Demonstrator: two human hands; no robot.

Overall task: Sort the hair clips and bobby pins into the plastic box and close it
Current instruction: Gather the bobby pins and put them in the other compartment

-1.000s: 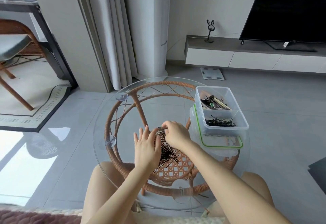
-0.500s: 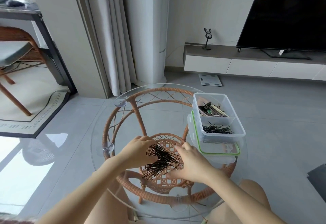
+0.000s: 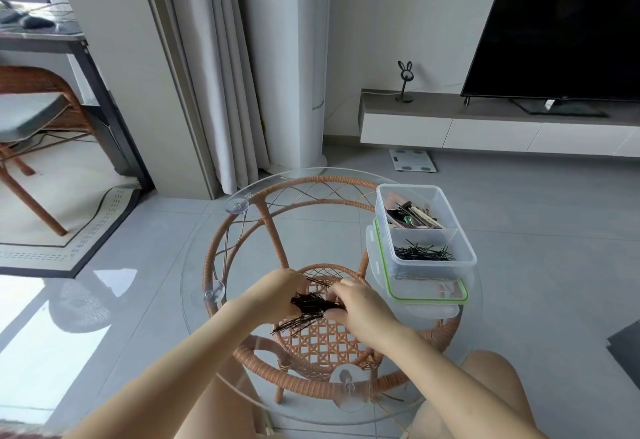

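Observation:
A heap of black bobby pins point(image 3: 308, 310) lies on the round glass table point(image 3: 242, 255). My left hand point(image 3: 277, 291) and my right hand point(image 3: 360, 307) press in on the heap from both sides, fingers curled around the bunched pins. To the right stands a clear plastic box point(image 3: 465, 258) with two compartments: hair clips point(image 3: 414, 217) in the far one, bobby pins point(image 3: 424, 253) in the near one. The box rests on its green-rimmed lid point(image 3: 429, 296).
The glass top sits on a rattan frame point(image 3: 266, 220) with suction cups. A loose pin point(image 3: 391, 397) lies near the front edge. My knees are under the table's front. A TV stand, a scale and curtains are behind.
The camera tilted and the hands closed in on the spread heap, bunching the pins tighter between them. The box stayed in place.

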